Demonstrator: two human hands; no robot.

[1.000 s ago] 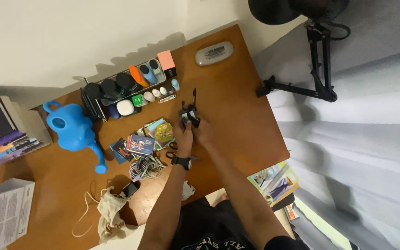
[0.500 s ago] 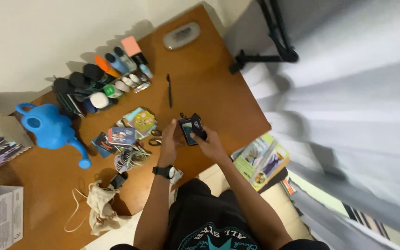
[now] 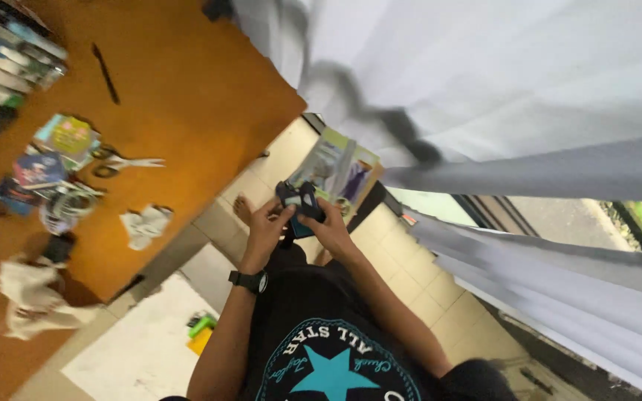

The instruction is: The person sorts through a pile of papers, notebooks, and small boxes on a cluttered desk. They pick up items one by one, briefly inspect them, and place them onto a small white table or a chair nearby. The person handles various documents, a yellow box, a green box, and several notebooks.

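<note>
Both my hands hold a small dark device (image 3: 299,202) with a bluish face, in front of my body and away from the desk. My left hand (image 3: 267,226), with a black watch on its wrist, grips the device's left side. Its right side sits in my right hand (image 3: 328,230). Under the hands are the tiled floor and a colourful magazine (image 3: 336,169). The picture is blurred by motion.
The brown desk (image 3: 187,96) lies at the upper left with a black pen (image 3: 105,73), scissors (image 3: 124,161), colourful cards (image 3: 61,141), a crumpled white scrap (image 3: 143,225) and a cloth bag (image 3: 27,301). White curtains (image 3: 499,82) fill the right. Small green and yellow things (image 3: 200,330) lie on the floor.
The view has swung right and away from the desk. My hands have carried the dark device from above the desktop to over the floor, near my body.
</note>
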